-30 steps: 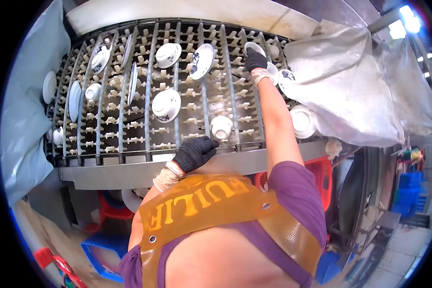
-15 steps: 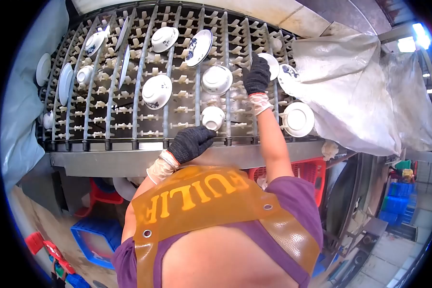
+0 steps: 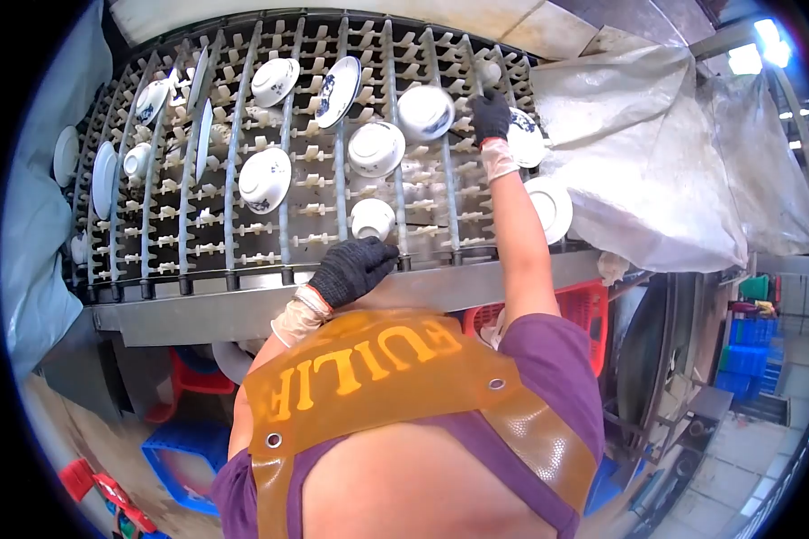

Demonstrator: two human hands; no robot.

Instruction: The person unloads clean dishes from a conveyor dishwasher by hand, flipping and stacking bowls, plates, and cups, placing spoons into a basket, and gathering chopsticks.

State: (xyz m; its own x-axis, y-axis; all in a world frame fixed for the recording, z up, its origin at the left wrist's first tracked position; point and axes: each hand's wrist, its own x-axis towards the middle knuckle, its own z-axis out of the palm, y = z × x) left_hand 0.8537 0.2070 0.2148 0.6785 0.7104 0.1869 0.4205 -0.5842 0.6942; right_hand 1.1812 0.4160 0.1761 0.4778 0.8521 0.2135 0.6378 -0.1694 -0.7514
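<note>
My left hand (image 3: 353,269), in a black knit glove over a clear one, rests at the rack's near edge with fingers curled together. Just beyond its fingers stands a small white bowl (image 3: 372,218); nothing shows in the hand. Gloved alike, my right hand (image 3: 492,117) reaches far over the rack with fingers apart, close below a small white cup (image 3: 487,74). Whether it touches the cup is unclear. On its left lies a slightly blurred white bowl (image 3: 425,113), on its right a blue-patterned plate (image 3: 526,137).
The pegged conveyor rack (image 3: 283,220) carries several bowls and plates, among them a patterned oval dish (image 3: 338,92) and a white bowl (image 3: 377,149). A plastic sheet (image 3: 629,162) hangs at right. Below are a red basket (image 3: 584,310) and a blue crate (image 3: 184,458).
The rack and its dishes have shifted left in view. My right hand has let go of a white bowl, now lying to its left, and moved farther up. My left hand stays near the edge.
</note>
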